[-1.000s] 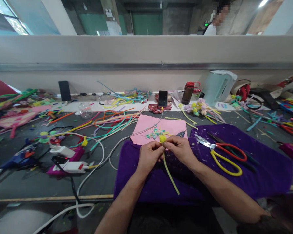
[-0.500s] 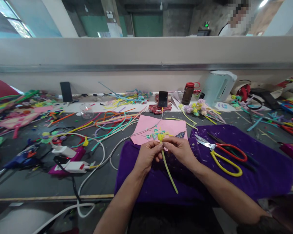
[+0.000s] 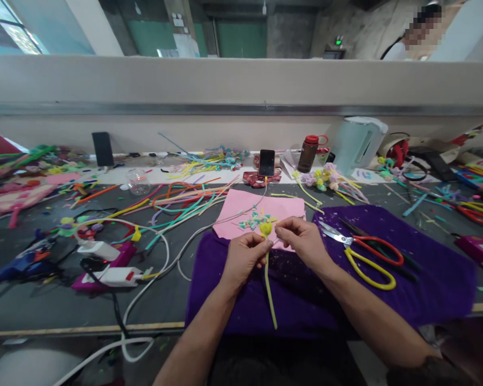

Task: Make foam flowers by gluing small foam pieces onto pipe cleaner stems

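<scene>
My left hand [image 3: 245,257] pinches a yellow pipe-cleaner flower [image 3: 266,228] just below its bloom, between thumb and fingers. The flower's pale green stem [image 3: 270,295] hangs down over a purple cloth [image 3: 213,279]. Just to the right of the bloom is my right hand [image 3: 301,241], its thumb and forefinger pressed together; whatever they may hold is too small to make out. Behind the bloom, small teal and yellow cut pieces [image 3: 254,220] lie on a pink sheet [image 3: 233,202]. Scissors [image 3: 348,246] with red and yellow handles rest on the cloth to the right.
A white cable [image 3: 169,262] crosses from a magenta power strip [image 3: 123,255] on the left. Loose pipe cleaners [image 3: 185,203] cover the left-middle table. At the back stand a phone [image 3: 266,162], a brown bottle [image 3: 308,154] and a pale kettle [image 3: 362,145]. Beyond the partition is a person [image 3: 410,43].
My right hand has come away from the flower, slightly to the right. The bloom shows more fully, and the stem now hangs more nearly straight down. The view has shifted slightly.
</scene>
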A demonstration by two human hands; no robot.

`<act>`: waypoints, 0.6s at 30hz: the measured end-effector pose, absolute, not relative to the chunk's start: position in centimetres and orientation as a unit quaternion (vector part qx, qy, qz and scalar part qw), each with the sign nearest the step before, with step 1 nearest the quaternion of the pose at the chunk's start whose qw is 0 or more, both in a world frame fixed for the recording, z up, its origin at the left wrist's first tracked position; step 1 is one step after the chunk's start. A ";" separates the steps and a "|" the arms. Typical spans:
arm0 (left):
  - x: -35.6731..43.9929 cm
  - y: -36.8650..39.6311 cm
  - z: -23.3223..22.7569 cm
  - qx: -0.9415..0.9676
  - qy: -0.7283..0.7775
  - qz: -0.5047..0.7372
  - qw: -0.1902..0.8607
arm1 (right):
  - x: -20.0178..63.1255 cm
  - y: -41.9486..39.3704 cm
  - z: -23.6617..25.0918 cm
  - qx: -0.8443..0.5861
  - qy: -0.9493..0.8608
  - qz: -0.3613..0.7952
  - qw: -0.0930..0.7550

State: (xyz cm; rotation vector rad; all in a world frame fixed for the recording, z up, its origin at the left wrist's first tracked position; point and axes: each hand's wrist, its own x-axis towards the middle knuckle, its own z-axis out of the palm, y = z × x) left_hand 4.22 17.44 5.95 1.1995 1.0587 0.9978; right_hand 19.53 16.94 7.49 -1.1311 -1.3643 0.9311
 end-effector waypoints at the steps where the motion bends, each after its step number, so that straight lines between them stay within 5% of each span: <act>1: 4.3 17.4 6.0 0.526 0.459 0.429 0.573 | 19.5 16.9 7.5 -0.474 -0.572 0.396 0.540; 9: 4.4 17.1 5.8 0.625 0.505 0.433 0.410 | 19.7 17.1 7.5 -0.470 -0.560 0.418 0.539; 18: 4.4 17.1 5.7 0.654 0.517 0.418 0.362 | 19.8 17.3 7.2 -0.473 -0.557 0.416 0.541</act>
